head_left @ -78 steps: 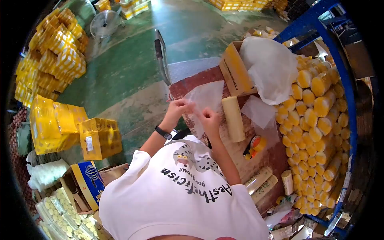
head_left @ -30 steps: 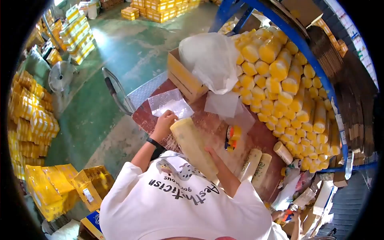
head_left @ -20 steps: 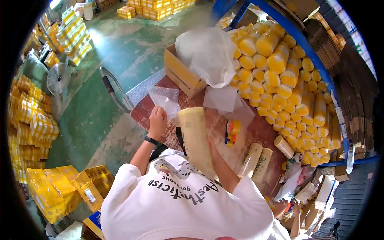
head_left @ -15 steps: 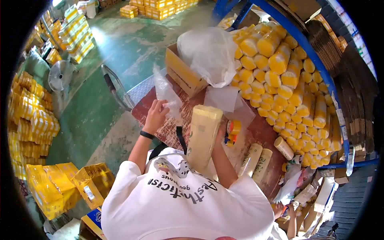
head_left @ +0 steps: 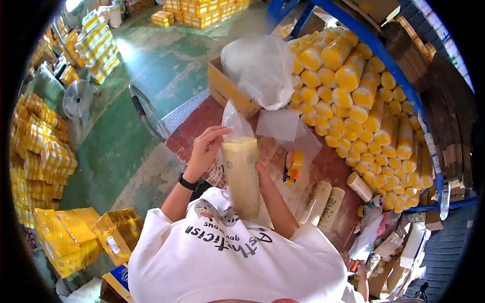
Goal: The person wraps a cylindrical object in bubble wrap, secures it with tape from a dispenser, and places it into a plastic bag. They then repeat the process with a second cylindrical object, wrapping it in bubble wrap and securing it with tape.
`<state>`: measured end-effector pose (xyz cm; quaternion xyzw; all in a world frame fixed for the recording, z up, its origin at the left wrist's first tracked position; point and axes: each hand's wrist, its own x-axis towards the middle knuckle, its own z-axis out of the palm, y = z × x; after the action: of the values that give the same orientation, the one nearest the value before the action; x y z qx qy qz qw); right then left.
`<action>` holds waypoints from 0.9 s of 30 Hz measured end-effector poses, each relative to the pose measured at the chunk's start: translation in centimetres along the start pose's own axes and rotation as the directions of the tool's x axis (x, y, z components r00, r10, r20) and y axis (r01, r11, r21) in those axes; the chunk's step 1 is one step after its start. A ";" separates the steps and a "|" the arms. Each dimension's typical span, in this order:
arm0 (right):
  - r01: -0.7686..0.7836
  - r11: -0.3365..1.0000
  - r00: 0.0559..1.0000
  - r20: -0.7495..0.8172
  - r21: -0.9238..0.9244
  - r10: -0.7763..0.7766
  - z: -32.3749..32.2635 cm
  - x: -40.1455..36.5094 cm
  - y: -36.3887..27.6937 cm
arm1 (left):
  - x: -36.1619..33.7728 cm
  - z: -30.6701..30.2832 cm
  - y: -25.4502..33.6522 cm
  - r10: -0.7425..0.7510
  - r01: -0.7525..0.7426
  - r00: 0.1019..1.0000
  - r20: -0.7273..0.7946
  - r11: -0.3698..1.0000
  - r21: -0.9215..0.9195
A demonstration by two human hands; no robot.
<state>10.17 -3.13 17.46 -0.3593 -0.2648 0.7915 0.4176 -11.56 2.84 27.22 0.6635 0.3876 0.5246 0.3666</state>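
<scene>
A long, pale yellow wrapped pack (head_left: 241, 174) stands tilted against my shirt, with dark printing on its side. My right hand (head_left: 264, 179) grips its right side, thumb up near the top. A clear plastic bag (head_left: 235, 120) rises above the pack's upper end and appears to sleeve its upper part. At the upper left edge, my left hand (head_left: 206, 150) pinches the bag with its fingers. To the right on the red-brown table (head_left: 275, 174) lies a tape dispenser with yellow tape (head_left: 294, 164).
Two similar packs (head_left: 317, 201) lie at the table's right, another (head_left: 359, 187) beyond. A cardboard box (head_left: 227, 91) with a white plastic bag (head_left: 265, 70) stands at the back. Yellow-ended packs (head_left: 353, 96) are piled right. Another person's hand (head_left: 361, 270) shows lower right.
The pack has moved left and more upright. My left hand has come right with the clear bag, which now reaches over the pack's upper end.
</scene>
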 end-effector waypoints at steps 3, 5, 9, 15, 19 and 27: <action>0.026 0.972 0.995 -0.103 0.234 -0.002 1.5 -0.4 -0.4 | -0.8 0.4 0.3 -0.171 0.168 0.985 -0.009 0.978 -0.127; 0.141 0.971 0.964 -0.248 0.191 -0.091 4.0 -0.7 -1.8 | -1.0 0.8 -0.2 -0.085 0.079 0.996 -0.033 0.986 -0.147; 0.269 0.956 0.895 -0.399 0.122 -0.201 5.7 0.1 -3.0 | -0.9 1.3 0.1 -0.159 0.191 0.980 0.116 0.911 -0.365; 0.326 0.934 0.905 -0.332 0.144 -0.265 2.1 3.4 -1.9 | -0.1 2.6 2.8 -0.279 0.328 0.936 0.215 0.911 -0.248; 0.357 0.925 0.896 -0.326 0.128 -0.300 1.2 3.4 -1.7 | 0.3 3.1 0.6 -0.298 0.373 0.924 0.240 0.841 -0.391; 0.414 0.903 0.879 -0.309 0.112 -0.364 -0.8 3.7 -2.2 | 0.6 4.4 0.2 -0.296 0.442 0.893 0.339 0.717 -0.539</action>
<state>10.35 1.19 17.30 -0.3689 -0.1994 0.6521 0.6316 -7.15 2.95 26.84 0.4757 0.2804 0.4560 0.6979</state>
